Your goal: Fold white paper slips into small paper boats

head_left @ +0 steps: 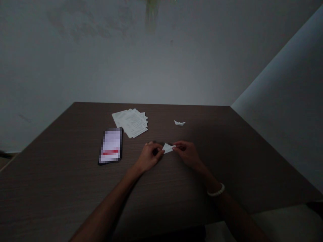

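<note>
A small folded piece of white paper (168,148) is held just above the dark wooden table (63,188). My left hand (148,157) pinches its left end with curled fingers. My right hand (186,153) pinches its right end; a pale bracelet sits on that wrist. The paper looks like a small triangle between the fingertips. Beyond the hands, a little folded paper boat (179,123) rests on the table.
A loose stack of printed white sheets (131,122) lies at the back left of centre. A phone with a lit screen (111,146) lies left of my hands. A grey wall stands behind the table, and the table's right edge runs diagonally.
</note>
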{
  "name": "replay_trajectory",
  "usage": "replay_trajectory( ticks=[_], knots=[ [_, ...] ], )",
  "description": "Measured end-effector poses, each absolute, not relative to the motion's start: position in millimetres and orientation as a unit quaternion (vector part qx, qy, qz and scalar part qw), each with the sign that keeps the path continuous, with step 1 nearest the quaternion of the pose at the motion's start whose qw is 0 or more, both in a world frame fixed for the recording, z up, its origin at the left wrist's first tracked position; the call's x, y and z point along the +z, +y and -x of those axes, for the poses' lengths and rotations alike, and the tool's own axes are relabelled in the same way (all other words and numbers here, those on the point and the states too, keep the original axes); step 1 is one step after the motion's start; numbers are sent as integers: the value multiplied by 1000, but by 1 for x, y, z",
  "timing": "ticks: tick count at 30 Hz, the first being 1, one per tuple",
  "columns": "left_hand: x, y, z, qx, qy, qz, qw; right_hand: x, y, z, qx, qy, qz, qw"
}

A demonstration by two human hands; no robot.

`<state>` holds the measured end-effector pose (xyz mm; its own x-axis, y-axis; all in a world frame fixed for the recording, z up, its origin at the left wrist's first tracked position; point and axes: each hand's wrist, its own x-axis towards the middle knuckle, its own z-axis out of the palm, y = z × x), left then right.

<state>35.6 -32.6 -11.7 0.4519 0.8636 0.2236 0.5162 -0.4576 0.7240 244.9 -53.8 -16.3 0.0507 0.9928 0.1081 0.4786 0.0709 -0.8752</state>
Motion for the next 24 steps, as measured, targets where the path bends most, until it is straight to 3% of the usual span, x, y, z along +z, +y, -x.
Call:
replay_trajectory(
  ticks=[6,18,24],
  knots=[
    [-15,-33,-36,315,414,-796,308,-13,-55,-242,334,-653,573,366],
    [-13,-33,-37,304,438,-770,350,-18,-53,-242,331,-663,558,373],
    [-17,-36,-37,281,435,-824,229,-15,-49,-241,277,-703,562,337]
  ],
)
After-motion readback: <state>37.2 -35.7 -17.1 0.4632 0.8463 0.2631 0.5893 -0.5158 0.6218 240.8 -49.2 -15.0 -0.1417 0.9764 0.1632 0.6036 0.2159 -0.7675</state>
